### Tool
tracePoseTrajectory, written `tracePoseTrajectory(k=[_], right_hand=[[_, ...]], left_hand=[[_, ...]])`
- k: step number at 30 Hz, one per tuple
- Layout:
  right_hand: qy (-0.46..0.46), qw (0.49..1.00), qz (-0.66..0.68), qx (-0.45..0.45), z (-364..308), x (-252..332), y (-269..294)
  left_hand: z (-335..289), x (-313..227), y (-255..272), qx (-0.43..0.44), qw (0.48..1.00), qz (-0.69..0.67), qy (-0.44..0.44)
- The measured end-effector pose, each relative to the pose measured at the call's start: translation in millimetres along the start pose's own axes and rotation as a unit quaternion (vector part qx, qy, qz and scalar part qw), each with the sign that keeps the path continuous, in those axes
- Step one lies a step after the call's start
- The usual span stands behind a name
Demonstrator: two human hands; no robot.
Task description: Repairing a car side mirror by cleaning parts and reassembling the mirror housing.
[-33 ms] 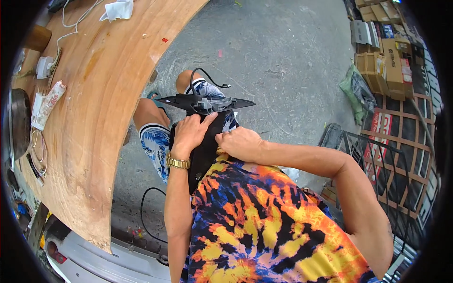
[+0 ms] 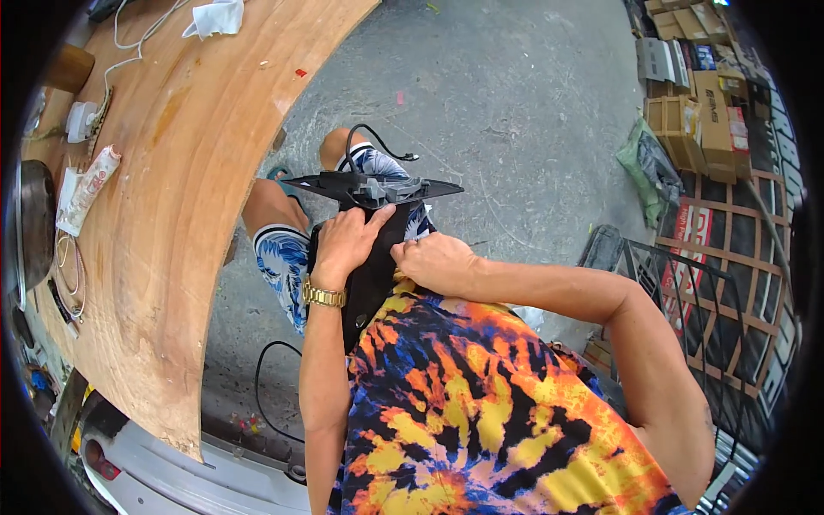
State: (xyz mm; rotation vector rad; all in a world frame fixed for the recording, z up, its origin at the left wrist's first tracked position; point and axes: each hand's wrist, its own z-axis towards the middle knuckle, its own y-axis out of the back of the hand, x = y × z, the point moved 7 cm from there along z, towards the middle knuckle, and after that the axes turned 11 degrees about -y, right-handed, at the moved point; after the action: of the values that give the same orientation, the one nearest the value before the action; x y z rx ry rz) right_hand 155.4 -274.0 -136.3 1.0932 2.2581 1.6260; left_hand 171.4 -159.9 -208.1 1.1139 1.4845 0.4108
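Observation:
A long black plastic part (image 2: 373, 275) lies in front of my body above my lap. At its far end sits a wide, thin black plate (image 2: 318, 184) with a grey plastic bracket (image 2: 388, 190) at its middle. My left hand (image 2: 343, 245), a gold watch at its wrist, grips the left side of the part; the thumb stretches toward the bracket. Curled closed, my right hand (image 2: 439, 261) is at the right edge of the same part, its fingertips hidden. A black cable (image 2: 376, 132) loops up from the far end to a small plug (image 2: 411, 157).
On the left is a wooden table (image 2: 197, 112) with a rolled tube-like packet (image 2: 90, 189), white cables and a white cloth (image 2: 214, 17). Cardboard boxes (image 2: 714, 116) and a green bag (image 2: 642, 167) stand at the far right, near a black wire rack (image 2: 687, 283). Grey concrete floor (image 2: 515, 120) lies ahead.

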Motion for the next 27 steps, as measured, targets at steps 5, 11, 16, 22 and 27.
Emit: tracePoseTrajectory(k=[5,11,16,22,27], right_hand=[[-0.029,0.996,-0.047,0.070,4.9,9.1,-7.7],[-0.092,0.996,0.005,0.008,0.0,11.0,-13.9],[-0.161,0.985,0.056,-0.030,-8.0,3.7,-15.6],[-0.260,0.801,0.529,0.109,-7.8,-31.3,-56.0],[-0.288,0.369,0.826,0.316,-19.7,-9.5,-71.5]], left_hand=[[-1.2,-10.1,18.6,-0.018,0.994,-0.069,0.077],[-2.3,-16.1,32.2,0.004,0.985,-0.111,0.136],[-4.7,-21.4,32.2,-0.036,0.988,-0.083,0.122],[-2.1,-26.4,33.9,-0.058,0.991,-0.051,0.107],[-2.7,-22.3,32.0,-0.010,0.987,-0.090,0.135]])
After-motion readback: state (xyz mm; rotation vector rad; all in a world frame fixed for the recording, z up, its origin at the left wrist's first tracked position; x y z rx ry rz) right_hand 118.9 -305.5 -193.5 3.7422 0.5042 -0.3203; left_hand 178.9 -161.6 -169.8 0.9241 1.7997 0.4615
